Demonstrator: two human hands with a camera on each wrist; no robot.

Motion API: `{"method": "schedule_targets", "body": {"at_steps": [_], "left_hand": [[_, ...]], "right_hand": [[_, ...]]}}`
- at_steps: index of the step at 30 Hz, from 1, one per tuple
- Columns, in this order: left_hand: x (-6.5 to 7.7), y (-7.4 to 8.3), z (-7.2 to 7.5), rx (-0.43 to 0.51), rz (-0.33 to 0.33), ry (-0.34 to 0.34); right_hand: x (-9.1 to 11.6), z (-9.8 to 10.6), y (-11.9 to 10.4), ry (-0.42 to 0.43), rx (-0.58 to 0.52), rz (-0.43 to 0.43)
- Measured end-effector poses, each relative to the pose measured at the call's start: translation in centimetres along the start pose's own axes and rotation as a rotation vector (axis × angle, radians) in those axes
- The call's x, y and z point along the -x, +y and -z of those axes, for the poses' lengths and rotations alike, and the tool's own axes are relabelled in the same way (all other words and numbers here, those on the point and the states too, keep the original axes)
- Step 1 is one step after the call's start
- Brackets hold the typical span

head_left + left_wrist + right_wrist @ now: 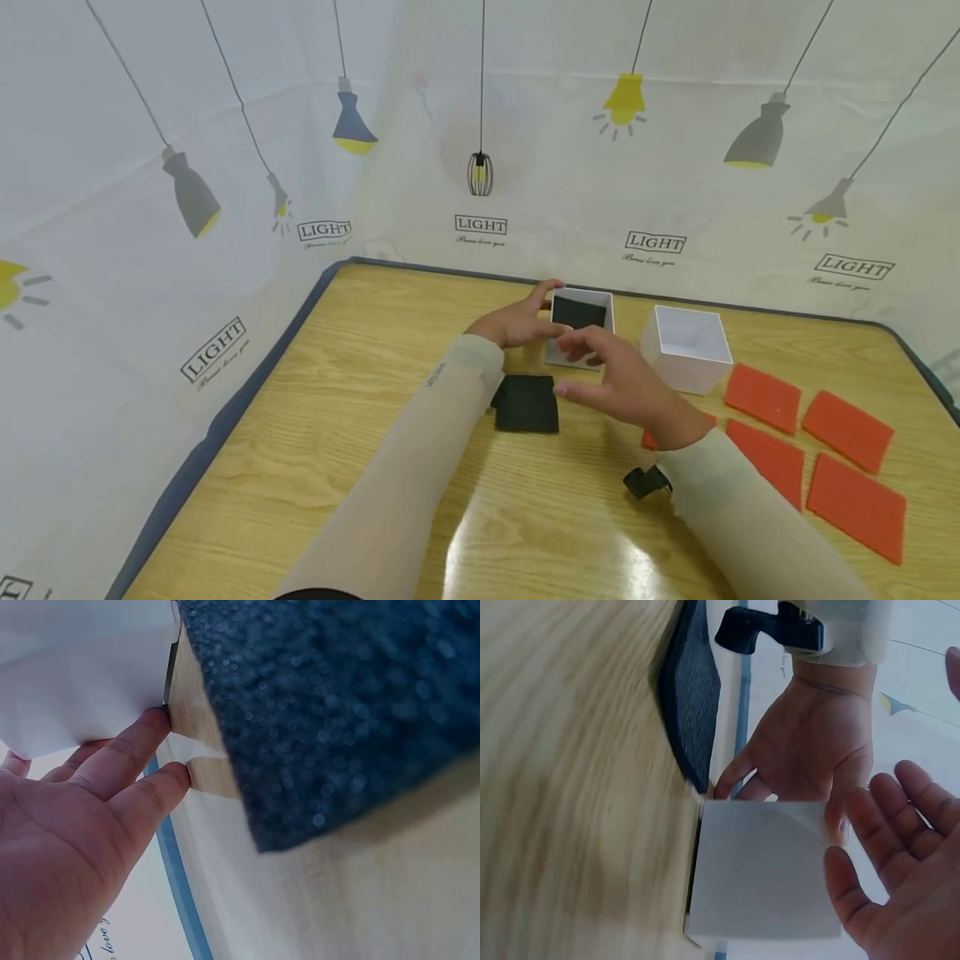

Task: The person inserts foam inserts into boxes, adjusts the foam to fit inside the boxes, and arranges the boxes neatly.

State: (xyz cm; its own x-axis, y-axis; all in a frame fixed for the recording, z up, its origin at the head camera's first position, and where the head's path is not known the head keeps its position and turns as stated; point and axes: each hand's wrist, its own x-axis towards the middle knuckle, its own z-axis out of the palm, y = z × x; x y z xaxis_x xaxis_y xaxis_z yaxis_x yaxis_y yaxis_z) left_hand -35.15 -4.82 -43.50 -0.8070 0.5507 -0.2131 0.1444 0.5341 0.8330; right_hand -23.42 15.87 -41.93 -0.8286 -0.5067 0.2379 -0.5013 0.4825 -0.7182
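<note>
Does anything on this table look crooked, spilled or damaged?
Nothing looks spilled or damaged. One slight oddity: inside the open white square box at the left hand, the flat black square sheet seems to sit slanted against the rim.

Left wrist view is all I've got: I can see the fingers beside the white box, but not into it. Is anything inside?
Observer: Yes, the head view shows a black piece inside the white box.
Operator: Good. Is the right hand carrying anything? It's out of my picture.
Observer: No, nothing shows in the grasp of the right hand.
Operator: Any other box on the table?
Observer: Yes, a second white box stands to the right of the first, its open side up.
</note>
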Motion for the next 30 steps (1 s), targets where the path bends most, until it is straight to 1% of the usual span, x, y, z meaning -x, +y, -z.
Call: {"method": "schedule_targets", "body": {"at_steps": [3,6,13,16,20,23,30], "left_hand": [[0.0,-0.1,-0.1,0.011,-0.001,0.001],[0.0,0.0,-0.2,0.020,-0.002,-0.003],[0.1,0.0,-0.2,0.015,0.003,0.004],[0.2,0.1,-0.2,0.021,0.000,0.002],[0.2,0.1,-0.2,0.028,-0.013,0.003],[0.3,0.2,-0.2,0.032,-0.015,0.002],[0.1,0.0,-0.1,0.034,0.008,0.004]], "right_hand": [[0.2,-0.5,0.0,-0.013,-0.036,-0.039],[0.3,-0.8,0.1,-0.007,-0.059,-0.064],[0.2,-1.2,0.3,0.006,-0.107,-0.079],[0.2,-1.4,0.6,-0.003,-0.137,-0.099],[0.1,-1.7,1.1,-0.023,-0.170,-0.102],[0.1,-1.9,1.4,-0.032,-0.183,-0.100],[0.1,-2.4,1.7,-0.064,-0.183,-0.137]]}}
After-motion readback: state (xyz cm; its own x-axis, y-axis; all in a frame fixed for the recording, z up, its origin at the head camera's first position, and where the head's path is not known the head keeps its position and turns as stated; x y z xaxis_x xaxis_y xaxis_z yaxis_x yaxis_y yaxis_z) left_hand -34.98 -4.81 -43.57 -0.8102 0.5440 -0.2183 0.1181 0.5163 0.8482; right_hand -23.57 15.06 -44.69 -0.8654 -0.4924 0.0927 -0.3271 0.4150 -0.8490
